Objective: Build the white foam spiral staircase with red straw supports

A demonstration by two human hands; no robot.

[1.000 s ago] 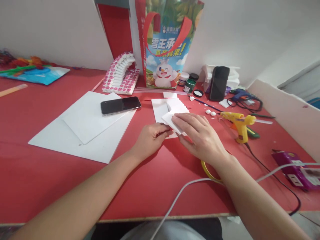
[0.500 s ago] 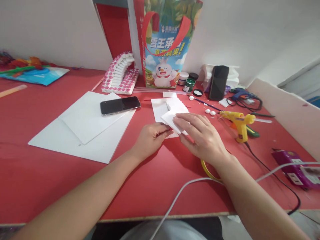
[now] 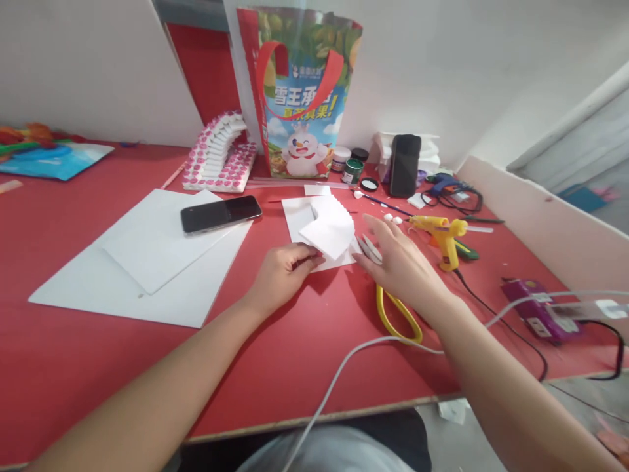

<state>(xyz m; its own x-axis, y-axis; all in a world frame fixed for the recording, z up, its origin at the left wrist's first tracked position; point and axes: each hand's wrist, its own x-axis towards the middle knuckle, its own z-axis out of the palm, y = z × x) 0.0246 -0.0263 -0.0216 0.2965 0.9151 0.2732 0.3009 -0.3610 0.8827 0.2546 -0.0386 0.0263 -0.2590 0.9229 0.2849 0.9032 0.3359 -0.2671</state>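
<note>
In the middle of the table, a curved, fanned stack of white pieces stands on a small white board. My left hand is closed at the board's near left edge, thumb and fingers pinching there; the exact grip is partly hidden. To the right, my right hand is open with fingers apart and holds nothing. It hovers over scissors with yellow handles, whose blades show beside the board.
Left lie large white sheets with a phone. Behind stand a pink-and-white stepped model, a shopping bag and paint jars. A yellow glue gun is right; a white cable crosses in front.
My right hand has let go of the fanned white stack and moved right, uncovering the stack and the scissors. My left hand stays at the board. The view has shifted slightly.
</note>
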